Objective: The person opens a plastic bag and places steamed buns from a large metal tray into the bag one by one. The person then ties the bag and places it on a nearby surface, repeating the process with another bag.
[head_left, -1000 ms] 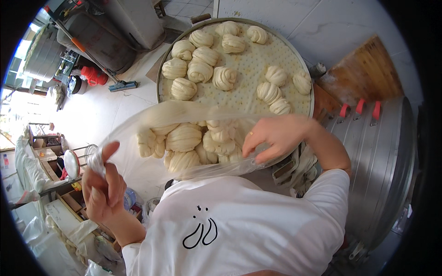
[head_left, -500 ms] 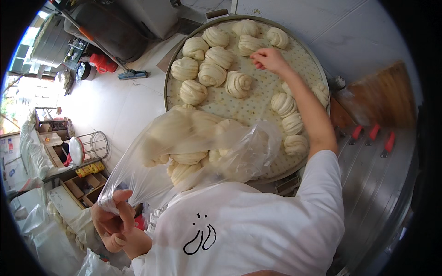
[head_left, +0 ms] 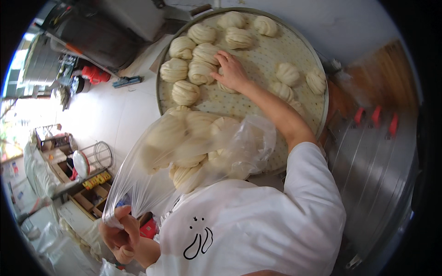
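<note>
My left hand point(head_left: 122, 233) is closed on the gathered edge of a clear plastic bag point(head_left: 131, 184), which stretches tight toward the tray. Several pale twisted steamed rolls point(head_left: 161, 133) show through the bag, whose crumpled side lies over the tray's near part. My right hand point(head_left: 232, 73) is over the round perforated steamer tray point(head_left: 258, 99), thumb and fingers apart. Its fingertips come close to two clustered rolls, a nearer roll point(head_left: 201, 72) and one just beyond it; touching or not, I cannot tell. Another roll point(head_left: 225, 86) is partly hidden beneath this hand.
More rolls, such as one at the far edge point(head_left: 265, 26), sit about the tray. Red-handled tools point(head_left: 376, 116) lie on a metal surface at right, by a wooden board point(head_left: 386, 85). A floor squeegee point(head_left: 127, 82) and shelving with boxes point(head_left: 90, 200) are at left.
My right hand has moved left and nearer, from the far middle of the tray to the clustered rolls, and its fingers have spread. My left hand still holds the bag.
</note>
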Tool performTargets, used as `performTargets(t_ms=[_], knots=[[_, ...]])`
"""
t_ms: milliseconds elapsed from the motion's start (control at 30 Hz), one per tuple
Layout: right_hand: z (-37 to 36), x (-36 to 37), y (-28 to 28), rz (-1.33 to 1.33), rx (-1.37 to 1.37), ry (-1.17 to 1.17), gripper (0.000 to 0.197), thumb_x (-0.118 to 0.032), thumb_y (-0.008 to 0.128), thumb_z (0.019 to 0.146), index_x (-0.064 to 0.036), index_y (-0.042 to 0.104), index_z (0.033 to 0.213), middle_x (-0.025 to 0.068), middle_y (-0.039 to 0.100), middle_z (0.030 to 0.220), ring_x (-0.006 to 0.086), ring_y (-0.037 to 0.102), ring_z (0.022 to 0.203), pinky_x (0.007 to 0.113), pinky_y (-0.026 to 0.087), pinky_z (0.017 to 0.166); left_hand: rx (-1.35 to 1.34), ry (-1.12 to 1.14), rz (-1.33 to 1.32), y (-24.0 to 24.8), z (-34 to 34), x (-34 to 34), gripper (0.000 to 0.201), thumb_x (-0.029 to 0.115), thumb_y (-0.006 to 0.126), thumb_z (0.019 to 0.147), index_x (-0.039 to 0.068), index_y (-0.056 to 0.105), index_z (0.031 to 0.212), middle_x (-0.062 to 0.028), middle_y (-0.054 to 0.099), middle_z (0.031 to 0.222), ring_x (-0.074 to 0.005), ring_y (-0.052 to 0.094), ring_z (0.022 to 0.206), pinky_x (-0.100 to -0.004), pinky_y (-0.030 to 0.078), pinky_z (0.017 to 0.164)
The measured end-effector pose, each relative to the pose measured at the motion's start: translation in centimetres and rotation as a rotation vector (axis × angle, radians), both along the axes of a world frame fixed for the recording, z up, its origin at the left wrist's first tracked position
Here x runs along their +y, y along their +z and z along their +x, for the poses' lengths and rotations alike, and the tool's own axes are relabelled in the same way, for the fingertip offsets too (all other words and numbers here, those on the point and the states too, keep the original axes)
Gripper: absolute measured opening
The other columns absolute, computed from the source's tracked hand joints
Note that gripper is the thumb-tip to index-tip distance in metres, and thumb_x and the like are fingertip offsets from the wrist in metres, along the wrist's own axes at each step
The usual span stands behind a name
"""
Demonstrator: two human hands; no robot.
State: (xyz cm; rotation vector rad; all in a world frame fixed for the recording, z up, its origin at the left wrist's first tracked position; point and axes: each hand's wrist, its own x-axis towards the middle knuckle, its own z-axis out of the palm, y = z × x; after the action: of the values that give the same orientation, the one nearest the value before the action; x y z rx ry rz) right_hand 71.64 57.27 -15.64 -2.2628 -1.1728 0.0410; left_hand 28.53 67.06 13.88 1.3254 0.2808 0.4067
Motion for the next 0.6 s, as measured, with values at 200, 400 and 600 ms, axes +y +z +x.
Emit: performTargets(t_ms=[200,400,600], knots=[[1.3,-8.5,0.8,0.227,-0.002,-0.183,0.050,-0.026,0.073,0.080,-0.0061,0.055,0.122,0.0125,0.049,0.133,0.0328,0.047,0.122,0.042,0.040,0.102,-0.070,0.041,0.016,-0.7,0.0,0.7,0.087,0.028,0.075,0.080,-0.020,0.027,0.135,0.0007,0.050,0.057,-0.0033,0.040,0.043,-0.0143,0.030,0.038],[7.6,-20.8,3.7,0.095,-0.147,-0.561,0.044,-0.021,0.071,0.082,-0.0057,0.058,0.121,0.0129,0.058,0.122,0.0286,0.054,0.113,0.040,0.045,0.096,-0.026,-0.029,0.024,-0.2,1.1,0.3,0.089,0.030,0.075,0.081,-0.021,0.026,0.136,0.0008,0.050,0.059,-0.0026,0.038,0.043,-0.0142,0.029,0.039],[0.8,-21.5,9.3,0.293,0.907,-0.394,0.049,-0.030,0.071,0.087,-0.0073,0.055,0.128,0.0068,0.060,0.123,0.0160,0.059,0.108,0.031,0.051,0.088,-0.106,-0.076,0.090,1.4,4.1,-0.9,0.083,0.032,0.069,0.087,-0.017,0.027,0.139,0.0031,0.049,0.062,-0.0020,0.039,0.046,-0.0153,0.028,0.040]])
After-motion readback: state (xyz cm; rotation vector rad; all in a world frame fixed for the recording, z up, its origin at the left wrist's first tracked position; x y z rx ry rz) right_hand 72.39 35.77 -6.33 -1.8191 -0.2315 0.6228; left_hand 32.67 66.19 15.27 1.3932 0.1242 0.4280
